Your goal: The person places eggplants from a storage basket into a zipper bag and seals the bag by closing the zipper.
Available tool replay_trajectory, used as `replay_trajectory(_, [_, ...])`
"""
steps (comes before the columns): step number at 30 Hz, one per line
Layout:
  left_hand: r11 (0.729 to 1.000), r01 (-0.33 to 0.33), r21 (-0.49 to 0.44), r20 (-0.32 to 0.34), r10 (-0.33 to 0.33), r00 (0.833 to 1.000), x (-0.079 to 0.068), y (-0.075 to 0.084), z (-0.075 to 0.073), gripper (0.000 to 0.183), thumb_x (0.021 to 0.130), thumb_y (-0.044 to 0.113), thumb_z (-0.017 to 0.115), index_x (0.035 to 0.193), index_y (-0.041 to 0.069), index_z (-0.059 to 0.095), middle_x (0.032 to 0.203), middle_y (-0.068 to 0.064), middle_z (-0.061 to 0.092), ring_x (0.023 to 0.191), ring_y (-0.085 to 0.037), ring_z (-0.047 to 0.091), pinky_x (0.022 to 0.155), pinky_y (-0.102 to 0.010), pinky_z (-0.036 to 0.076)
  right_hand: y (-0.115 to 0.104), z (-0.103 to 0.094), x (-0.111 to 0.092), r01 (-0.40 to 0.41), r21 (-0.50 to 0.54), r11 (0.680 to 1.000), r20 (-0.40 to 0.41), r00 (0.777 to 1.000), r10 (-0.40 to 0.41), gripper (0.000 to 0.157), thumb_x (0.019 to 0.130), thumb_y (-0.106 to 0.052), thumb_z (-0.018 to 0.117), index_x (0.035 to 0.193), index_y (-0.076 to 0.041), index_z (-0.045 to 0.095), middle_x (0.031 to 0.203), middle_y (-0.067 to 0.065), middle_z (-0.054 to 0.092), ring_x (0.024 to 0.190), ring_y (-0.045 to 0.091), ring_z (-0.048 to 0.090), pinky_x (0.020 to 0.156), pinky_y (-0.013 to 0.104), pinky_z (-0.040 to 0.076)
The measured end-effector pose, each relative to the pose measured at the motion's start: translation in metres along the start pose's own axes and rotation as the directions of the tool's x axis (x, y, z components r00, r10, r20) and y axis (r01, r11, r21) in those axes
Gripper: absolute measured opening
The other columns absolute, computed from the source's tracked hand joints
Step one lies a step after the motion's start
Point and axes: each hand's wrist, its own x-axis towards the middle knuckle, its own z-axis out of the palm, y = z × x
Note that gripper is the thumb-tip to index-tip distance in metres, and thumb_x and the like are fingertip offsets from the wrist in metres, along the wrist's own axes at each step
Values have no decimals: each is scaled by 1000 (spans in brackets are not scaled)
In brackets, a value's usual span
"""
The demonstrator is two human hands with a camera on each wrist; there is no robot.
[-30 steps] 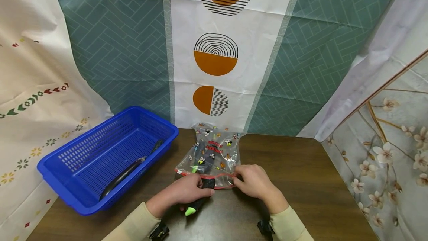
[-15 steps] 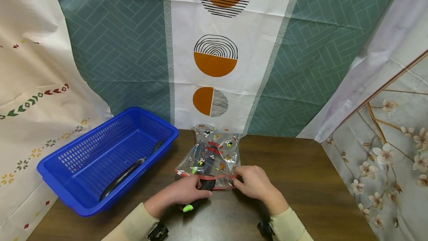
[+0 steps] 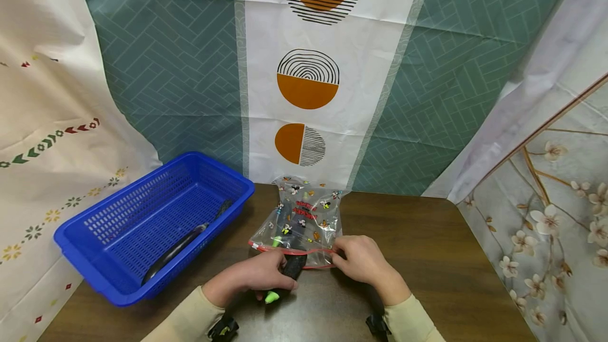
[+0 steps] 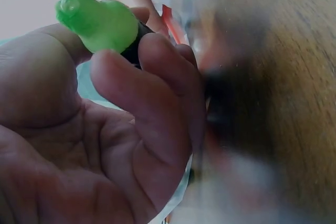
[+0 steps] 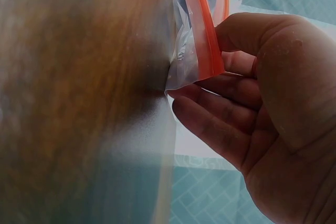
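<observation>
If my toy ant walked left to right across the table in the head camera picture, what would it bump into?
Blue basket → left hand, holding a dark thing with a green end → clear bag → right hand, pinching the bag's edge.

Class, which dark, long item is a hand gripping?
The item in the left hand, green tip outside the bag; others lie inside the bag or blue basket.

Red-edged clear bag (image 3: pixel 323 226) with multicoloured cartoon prints, green-tipped black vegetable (image 3: pixel 295 266), blue basket (image 3: pixel 157 223)
</observation>
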Motion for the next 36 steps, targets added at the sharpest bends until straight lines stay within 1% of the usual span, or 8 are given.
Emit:
replay_trajectory(8, [1000, -10, -8, 29, 10, 1000, -1, -1, -2, 25, 87, 21, 88, 90, 7, 67, 72, -5, 65, 41, -12, 49, 36, -23, 40, -1, 0, 1, -4, 5, 1000, 11, 1000, 4, 27, 92, -16, 82, 77, -28, 62, 70, -19, 52, 59, 2, 44, 56, 29, 39])
replay_trajectory(13, [1000, 5, -11, 35, -5, 999, -3, 0, -2, 25, 88, 20, 86, 92, 6, 65, 71, -7, 65, 41, -12, 49, 37, -23, 41, -1, 0, 1, -4, 10, 1000, 11, 1000, 4, 26, 92, -16, 82, 78, -28, 63, 70, -18, 54, 59, 2, 44, 56, 28, 39])
replay_trajectory(18, [1000, 19, 0, 18, -19, 1000, -3, 2, -1, 28, 91, 24, 84, 94, 6, 63, 67, -7, 64, 40, -12, 49, 36, -23, 40, -1, -1, 0, -7, 14, 1000, 6, 1000, 7, 25, 91, -16, 83, 78, -28, 65, 71, -16, 57, 60, 1, 45, 56, 29, 40])
replay_trajectory(22, [999, 35, -31, 19, -34, 999, -4, 2, -1, 30, 95, 27, 82, 95, 6, 61, 61, -6, 64, 39, -11, 53, 35, -23, 40, -1, -1, 0, -10, 18, 1000, 4, 1000, 10, 23, 92, -17, 83, 79, -27, 67, 71, -18, 57, 60, 1, 47, 57, 29, 41])
replay_trajectory(25, [997, 59, -55, 29, -58, 998, -4, 2, -2, 32, 98, 29, 81, 93, 2, 64, 58, -6, 65, 38, -11, 54, 35, -23, 39, 0, -1, 0, -12, 20, 1000, 10, 1000, 12, 23, 92, -16, 83, 79, -27, 67, 71, -18, 56, 60, 1, 47, 57, 28, 41])
replay_trajectory(28, [996, 77, -45, 27, -75, 997, -5, 2, -2, 34, 100, 30, 80, 88, 1, 68, 56, -4, 65, 37, -9, 52, 36, -22, 38, 1, 0, 0, -14, 22, 1000, 13, 1000, 14, 23, 92, -16, 83, 80, -27, 67, 71, -18, 56, 60, 1, 45, 57, 28, 40])
replay_trajectory(31, [997, 79, -26, 19, -78, 997, -5, 2, -2, 36, 100, 31, 80, 85, 0, 70, 54, -3, 64, 36, -8, 51, 36, -22, 38, 1, 0, 0, -15, 24, 1000, 11, 1000, 15, 24, 93, -16, 82, 79, -27, 66, 71, -19, 54, 60, 1, 44, 57, 28, 39])
replay_trajectory(36, [997, 82, -13, 17, -81, 997, -4, 2, -2, 32, 101, 33, 80, 92, 4, 69, 54, -6, 66, 35, -9, 53, 35, -23, 38, 1, 0, 0, -13, 26, 1000, 13, 1000, 13, 25, 92, -15, 82, 79, -28, 65, 70, -19, 52, 59, 2, 42, 57, 28, 37])
